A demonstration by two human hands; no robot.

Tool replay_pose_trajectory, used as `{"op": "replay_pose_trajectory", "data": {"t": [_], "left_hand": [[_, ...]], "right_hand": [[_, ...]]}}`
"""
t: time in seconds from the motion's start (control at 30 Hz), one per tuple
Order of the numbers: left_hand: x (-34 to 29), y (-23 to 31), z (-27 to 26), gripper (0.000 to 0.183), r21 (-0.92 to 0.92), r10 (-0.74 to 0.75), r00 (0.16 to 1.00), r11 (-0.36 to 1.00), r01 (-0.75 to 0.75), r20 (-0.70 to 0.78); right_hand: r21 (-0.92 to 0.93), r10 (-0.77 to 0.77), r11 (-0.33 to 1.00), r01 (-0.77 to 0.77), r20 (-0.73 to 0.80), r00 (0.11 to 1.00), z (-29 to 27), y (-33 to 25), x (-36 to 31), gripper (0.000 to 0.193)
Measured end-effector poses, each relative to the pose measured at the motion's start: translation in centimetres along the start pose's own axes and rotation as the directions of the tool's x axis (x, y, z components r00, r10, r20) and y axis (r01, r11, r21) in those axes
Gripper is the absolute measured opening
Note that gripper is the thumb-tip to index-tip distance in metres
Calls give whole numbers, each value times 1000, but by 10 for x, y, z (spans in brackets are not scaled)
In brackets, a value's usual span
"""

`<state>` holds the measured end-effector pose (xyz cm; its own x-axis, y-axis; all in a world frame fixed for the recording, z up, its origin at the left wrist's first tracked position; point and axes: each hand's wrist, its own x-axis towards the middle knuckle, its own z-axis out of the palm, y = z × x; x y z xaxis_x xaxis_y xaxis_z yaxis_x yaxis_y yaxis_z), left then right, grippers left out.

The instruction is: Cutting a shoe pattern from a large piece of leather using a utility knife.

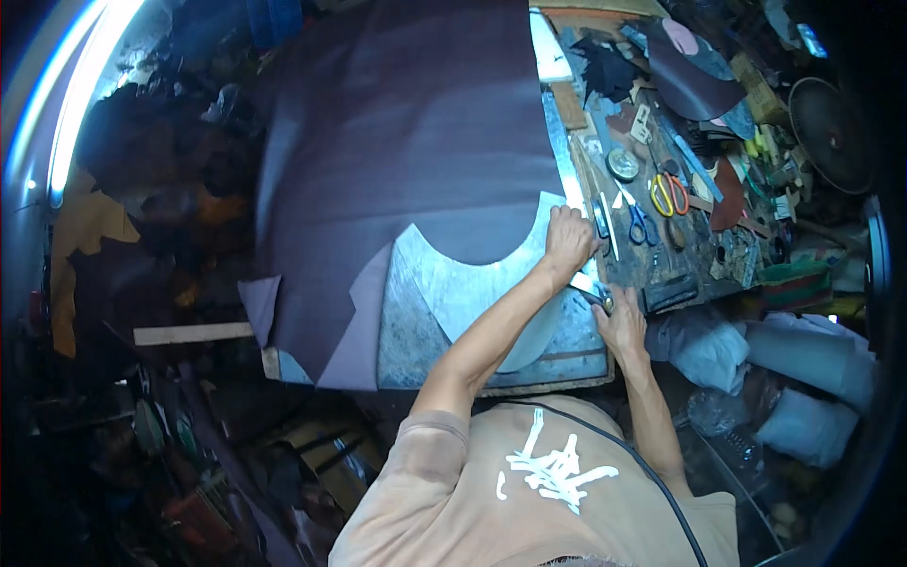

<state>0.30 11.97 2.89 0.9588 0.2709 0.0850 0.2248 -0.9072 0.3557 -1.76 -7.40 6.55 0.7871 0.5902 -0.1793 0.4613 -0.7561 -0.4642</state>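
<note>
A large dark brown sheet of leather (406, 142) lies over the worktable, its near side ending in a concave curve. Below that curve is a pale, thin piece (472, 298) with pointed corners; I cannot tell whether it is separate or the sheet's turned underside. At its right corner my left hand (570, 238) is closed, pressing or pinching the edge. Just nearer and to the right, my right hand (624, 326) grips a tool with a bright flat blade (586, 283) and a dark handle, mostly hidden by the fingers. The blade points toward my left hand.
Right of the leather lie blue-handled scissors (641, 227), yellow-and-red-handled scissors (669, 192), a round tin (622, 164) and leather scraps (694, 85). Pale bundles (704, 350) sit beyond the table's right side. A wooden strip (194, 334) juts out at left. A black cable (642, 463) crosses my shirt.
</note>
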Motion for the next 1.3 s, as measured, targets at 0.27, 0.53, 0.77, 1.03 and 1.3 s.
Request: {"op": "replay_pose_trajectory", "data": {"t": [0.27, 0.53, 0.77, 1.03, 1.3], "left_hand": [[14, 1, 26, 28, 179, -79, 996, 981, 71, 36], [4, -12, -7, 20, -507, -302, 947, 836, 209, -108], [-66, 2, -24, 24, -899, -569, 815, 296, 324, 106], [-121, 76, 2, 23, -825, -441, 896, 523, 211, -51], [-116, 42, -7, 20, -885, -497, 794, 102, 454, 350]], "right_hand": [[11, -99, 995, 98, 173, 980, -20, 3, 24, 34], [306, -105, 951, 45, 180, 978, -19, 28, 36, 49], [496, 30, 822, -281, 455, 890, -13, 53, 45, 17], [555, 93, 742, -376, 470, 878, -24, 49, 38, 10], [509, 74, 778, -367, 506, 860, -16, 32, 55, 20]]}}
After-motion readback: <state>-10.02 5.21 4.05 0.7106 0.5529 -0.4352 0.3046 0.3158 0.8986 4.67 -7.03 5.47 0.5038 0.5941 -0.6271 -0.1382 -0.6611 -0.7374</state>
